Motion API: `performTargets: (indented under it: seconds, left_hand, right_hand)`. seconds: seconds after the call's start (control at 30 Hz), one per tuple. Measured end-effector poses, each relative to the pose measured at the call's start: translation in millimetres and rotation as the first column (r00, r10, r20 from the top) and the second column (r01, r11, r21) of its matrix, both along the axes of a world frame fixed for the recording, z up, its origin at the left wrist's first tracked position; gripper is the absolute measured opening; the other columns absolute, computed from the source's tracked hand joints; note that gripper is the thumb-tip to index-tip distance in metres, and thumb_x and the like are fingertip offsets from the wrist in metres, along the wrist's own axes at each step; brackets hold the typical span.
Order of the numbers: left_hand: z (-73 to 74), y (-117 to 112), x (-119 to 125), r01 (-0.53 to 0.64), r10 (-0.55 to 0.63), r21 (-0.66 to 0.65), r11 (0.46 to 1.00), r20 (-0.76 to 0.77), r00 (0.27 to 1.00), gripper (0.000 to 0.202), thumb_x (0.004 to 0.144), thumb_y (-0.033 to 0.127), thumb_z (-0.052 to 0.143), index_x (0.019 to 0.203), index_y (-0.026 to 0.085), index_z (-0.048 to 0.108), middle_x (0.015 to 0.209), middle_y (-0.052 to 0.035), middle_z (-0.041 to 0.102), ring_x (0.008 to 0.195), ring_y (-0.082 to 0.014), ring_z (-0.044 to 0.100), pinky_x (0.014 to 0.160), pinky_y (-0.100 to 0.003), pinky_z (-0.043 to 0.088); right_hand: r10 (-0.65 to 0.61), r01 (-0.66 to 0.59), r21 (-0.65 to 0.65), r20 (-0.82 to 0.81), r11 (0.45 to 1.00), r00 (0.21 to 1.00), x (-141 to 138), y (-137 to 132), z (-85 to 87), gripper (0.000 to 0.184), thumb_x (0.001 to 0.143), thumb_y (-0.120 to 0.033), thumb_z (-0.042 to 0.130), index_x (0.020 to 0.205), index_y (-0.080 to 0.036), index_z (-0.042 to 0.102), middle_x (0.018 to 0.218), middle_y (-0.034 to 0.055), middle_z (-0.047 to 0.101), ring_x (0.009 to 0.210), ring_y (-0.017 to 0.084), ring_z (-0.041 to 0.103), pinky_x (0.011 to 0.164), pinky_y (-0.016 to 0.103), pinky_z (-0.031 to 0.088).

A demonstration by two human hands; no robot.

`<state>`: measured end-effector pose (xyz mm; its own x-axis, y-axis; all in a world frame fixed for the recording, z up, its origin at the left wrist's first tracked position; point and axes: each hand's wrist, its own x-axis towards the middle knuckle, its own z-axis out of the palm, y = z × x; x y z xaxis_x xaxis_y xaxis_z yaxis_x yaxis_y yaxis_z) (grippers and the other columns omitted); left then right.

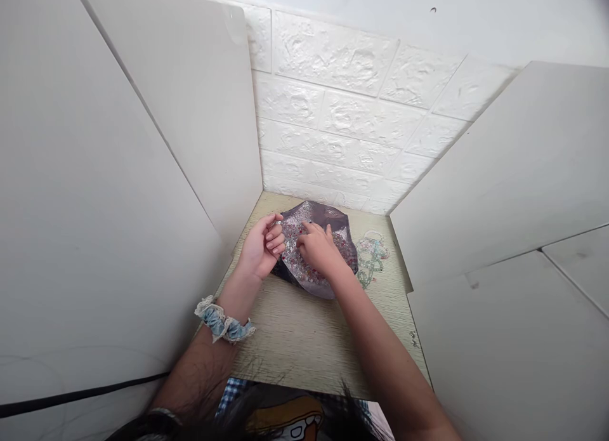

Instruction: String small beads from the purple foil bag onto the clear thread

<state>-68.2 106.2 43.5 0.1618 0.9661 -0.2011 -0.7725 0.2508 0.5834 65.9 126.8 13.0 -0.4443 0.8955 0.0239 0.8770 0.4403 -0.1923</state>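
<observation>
Two hands are seen at a dark tray [333, 220] of beads [297, 263] on the table [304, 339]: the left hand [263, 245] is curled at its edge, possibly pinching something, the right hand [318, 247] picks among small, slippery, light beads, best pinched singly, with strung beads [372, 257] beside.

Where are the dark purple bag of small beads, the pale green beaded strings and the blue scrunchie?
dark purple bag [333, 217], head view, upper flap.
pale green beaded strings [372, 257], head view, middle loops.
blue scrunchie [222, 320], head view, wrist band.
</observation>
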Motion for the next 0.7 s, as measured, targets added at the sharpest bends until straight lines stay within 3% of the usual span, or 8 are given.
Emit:
performTargets:
  seconds: [0.23,0.5,0.7]
  left_hand:
    - [-0.2,0.6,-0.1,-0.007,0.007,0.002,1.000,-0.016,1.000,0.008,0.076,0.017,0.045,0.069,0.014,0.049,0.038,0.0095,0.024,0.028,-0.0016,0.023,0.030,-0.013,0.018]
    - [-1.8,0.7,-0.2,-0.011,0.011,0.010,1.000,-0.018,1.000,0.007,0.075,0.017,0.046,0.070,0.014,0.049,0.039,0.0096,0.024,0.028,-0.0014,0.023,0.030,-0.013,0.018]
    - [-0.9,0.1,-0.1,-0.005,0.005,0.009,1.000,-0.017,1.000,0.009,0.077,0.017,0.044,0.069,0.014,0.049,0.039,0.0094,0.023,0.028,-0.0016,0.023,0.030,-0.013,0.018]
  right_hand:
    - [0.013,-0.013,0.029,-0.007,1.000,1.000,-1.3,0.8,-2.5,0.032,0.078,-0.009,0.034,0.092,-0.019,0.061,0.129,0.0119,0.036,0.118,0.025,0.030,0.096,0.057,0.013]
    - [0.028,-0.028,0.010,0.030,1.000,0.999,-2.6,-1.6,-3.8,0.033,0.077,-0.010,0.034,0.091,-0.019,0.063,0.129,0.0116,0.036,0.116,0.027,0.032,0.095,0.055,0.018]
    - [0.016,-0.022,0.073,0.091,0.997,0.996,2.6,-3.0,-7.1,0.030,0.078,-0.009,0.034,0.087,-0.016,0.062,0.128,0.0121,0.037,0.117,0.026,0.031,0.096,0.053,0.019]
